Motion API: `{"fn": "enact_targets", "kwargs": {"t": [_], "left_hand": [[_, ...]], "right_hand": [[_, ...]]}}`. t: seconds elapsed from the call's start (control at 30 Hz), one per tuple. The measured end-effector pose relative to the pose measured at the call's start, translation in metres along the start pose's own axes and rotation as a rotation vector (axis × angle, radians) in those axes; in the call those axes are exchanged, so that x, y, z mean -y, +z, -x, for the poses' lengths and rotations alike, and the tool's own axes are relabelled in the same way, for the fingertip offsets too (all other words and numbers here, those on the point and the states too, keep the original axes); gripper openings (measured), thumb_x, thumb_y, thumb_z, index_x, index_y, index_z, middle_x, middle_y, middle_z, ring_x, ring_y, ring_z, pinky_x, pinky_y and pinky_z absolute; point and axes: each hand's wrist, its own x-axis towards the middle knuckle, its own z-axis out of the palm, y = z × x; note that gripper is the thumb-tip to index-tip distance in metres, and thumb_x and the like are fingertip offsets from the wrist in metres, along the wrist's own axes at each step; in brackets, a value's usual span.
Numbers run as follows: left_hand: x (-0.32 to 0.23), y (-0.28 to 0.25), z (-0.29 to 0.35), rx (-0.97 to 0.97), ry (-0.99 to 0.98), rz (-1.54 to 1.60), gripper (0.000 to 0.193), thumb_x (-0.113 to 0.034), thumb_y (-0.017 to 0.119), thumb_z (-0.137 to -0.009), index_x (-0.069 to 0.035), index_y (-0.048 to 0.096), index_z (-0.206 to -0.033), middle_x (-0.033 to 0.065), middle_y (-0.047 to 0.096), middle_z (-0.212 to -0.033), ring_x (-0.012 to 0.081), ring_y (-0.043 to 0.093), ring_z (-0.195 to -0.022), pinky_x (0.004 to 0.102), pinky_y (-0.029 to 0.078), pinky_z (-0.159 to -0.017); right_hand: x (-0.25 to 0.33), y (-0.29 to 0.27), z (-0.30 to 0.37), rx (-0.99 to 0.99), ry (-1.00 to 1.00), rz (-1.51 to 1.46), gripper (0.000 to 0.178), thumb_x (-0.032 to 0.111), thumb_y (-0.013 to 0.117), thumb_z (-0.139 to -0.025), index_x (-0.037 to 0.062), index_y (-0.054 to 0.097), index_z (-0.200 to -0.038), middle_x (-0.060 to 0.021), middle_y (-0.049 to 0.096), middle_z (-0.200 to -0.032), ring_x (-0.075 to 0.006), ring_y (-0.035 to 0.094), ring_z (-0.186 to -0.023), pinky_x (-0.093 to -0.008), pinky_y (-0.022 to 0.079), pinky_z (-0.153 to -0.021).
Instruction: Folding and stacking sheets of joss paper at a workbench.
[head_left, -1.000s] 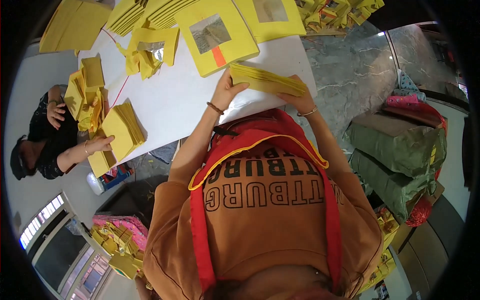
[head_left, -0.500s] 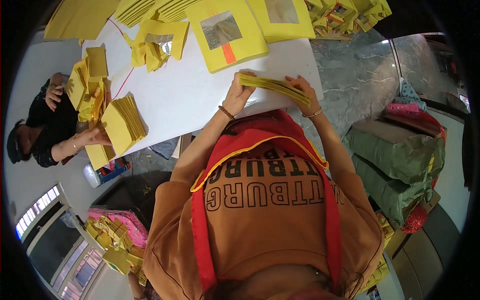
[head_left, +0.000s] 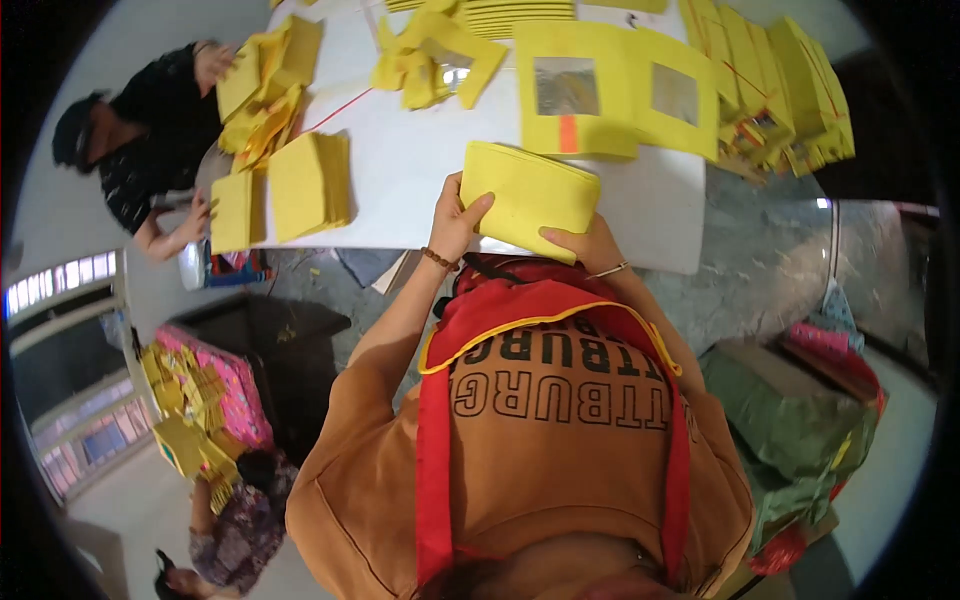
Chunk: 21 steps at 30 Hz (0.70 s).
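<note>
I hold a thin stack of flat yellow sheets (head_left: 527, 192) over the near edge of the white table, its broad face turned up. My left hand (head_left: 456, 222) grips the left end, thumb on top and fingers underneath. At the lower right corner my right hand (head_left: 583, 246) is closed on the stack, thumb across its face. Just beyond lie yellow pieces with a clear window: one with an orange tab (head_left: 567, 90), and another (head_left: 680, 92) to its right. A crumpled yellow piece with a window (head_left: 436, 58) lies farther left.
A co-worker (head_left: 140, 140) at the table's left handles yellow stacks (head_left: 308, 187). More folded yellow pieces (head_left: 775, 70) fill the far right. Another person (head_left: 240, 520) is at the lower left beside a yellow pile (head_left: 185, 400). Green wrapped bundles (head_left: 790, 410) stand on the right.
The stack has turned from edge-on to face up in my hands. My view has shifted, so the table sits farther right in the picture, and a second person shows at lower left.
</note>
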Motion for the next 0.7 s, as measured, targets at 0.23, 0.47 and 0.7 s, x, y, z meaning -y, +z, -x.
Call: {"fn": "enact_targets", "kwargs": {"t": [0.23, 0.47, 0.7], "left_hand": [[0.024, -0.089, -0.004, -0.355, -0.086, -0.016, 0.036, -0.005, 0.062, -0.078, 0.005, 0.044, -0.108, 0.0097, 0.058, -0.094, 0.0143, 0.057, -0.08, 0.0256, 0.048, -0.07], [0.023, -0.132, -0.028, -0.466, -0.059, -0.295, 0.036, -0.006, 0.064, -0.074, 0.005, 0.048, -0.104, 0.0126, 0.06, -0.091, 0.0169, 0.059, -0.077, 0.0264, 0.048, -0.067], [0.02, -0.163, -0.047, -0.423, -0.172, -0.464, 0.045, -0.012, 0.068, -0.071, 0.007, 0.048, -0.107, 0.0134, 0.061, -0.092, 0.0186, 0.059, -0.078, 0.0279, 0.048, -0.067]], "right_hand": [[-0.031, 0.082, -0.049, -0.131, -0.311, 0.163, 0.059, 0.003, 0.061, -0.075, 0.0025, 0.034, -0.127, -0.0122, 0.052, -0.11, -0.0192, 0.05, -0.103, -0.0296, 0.036, -0.091], [-0.039, 0.098, -0.093, 0.069, 0.086, 0.235, 0.046, 0.004, 0.064, -0.07, 0.0028, 0.054, -0.114, -0.0124, 0.057, -0.101, -0.0159, 0.058, -0.078, -0.0245, 0.048, -0.067], [-0.046, 0.111, -0.131, 0.073, 0.157, 0.326, 0.048, 0.007, 0.065, -0.066, 0.0075, 0.055, -0.113, -0.0124, 0.062, -0.085, -0.0152, 0.059, -0.064, -0.0276, 0.047, -0.06]]}}
